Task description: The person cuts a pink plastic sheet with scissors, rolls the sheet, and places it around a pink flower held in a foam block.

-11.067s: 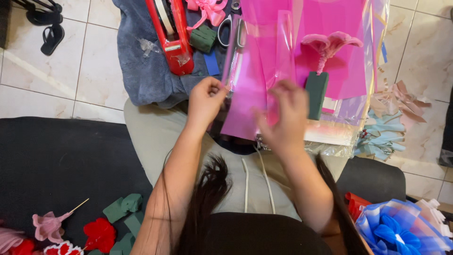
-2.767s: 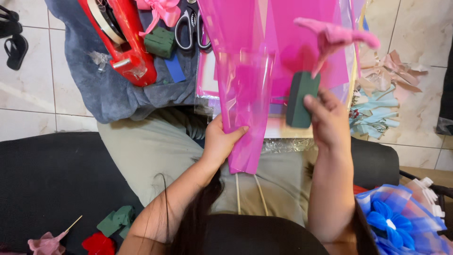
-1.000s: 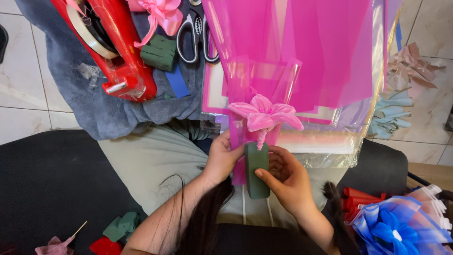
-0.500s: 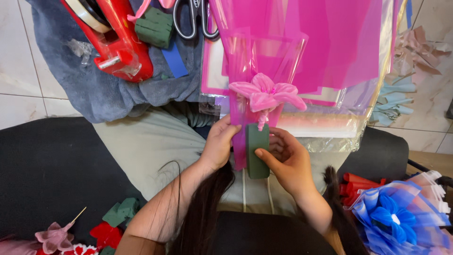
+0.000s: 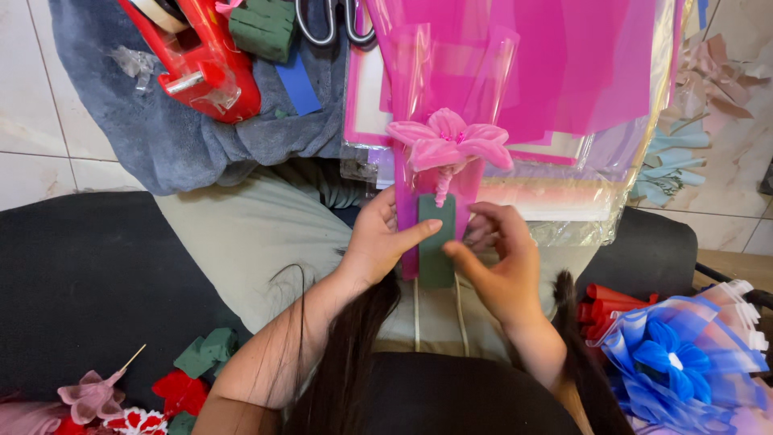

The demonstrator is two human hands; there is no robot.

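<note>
Foam block: a small dark green block [image 5: 436, 242] stands upright over the lap, between both hands, just near of a stack of pink sheets.
Flower: a pink ribbon flower [image 5: 448, 143] sits above the block on a short stem that enters the block's top.
Wrap: a strip of clear pink cellophane [image 5: 447, 76] runs behind flower and block and flares wide at the far end.
Left hand: the left hand [image 5: 378, 246] has its grip closed on the block's left edge with the cellophane, thumb laid across the front face.
Right hand: the right hand [image 5: 499, 262] pinches the block's lower right corner with its fingertips [image 5: 451, 250], the grip closed on it.
Handling, block: looks light and crumbly, likely to dent under hard pressure; best held on its flat sides, low down.
Handling, cellophane: thin, slick, springy; probably slides unless pinned against the block.
Handling, flower: soft petals that probably crush easily; better taken by the stem or block.
Surroundings: red tape dispenser [image 5: 197, 56], scissors [image 5: 334, 20] and spare green blocks [image 5: 262, 24] lie on a grey-blue cloth [image 5: 161, 137] far left; a blue wrapped flower [image 5: 676, 354] sits near right.
</note>
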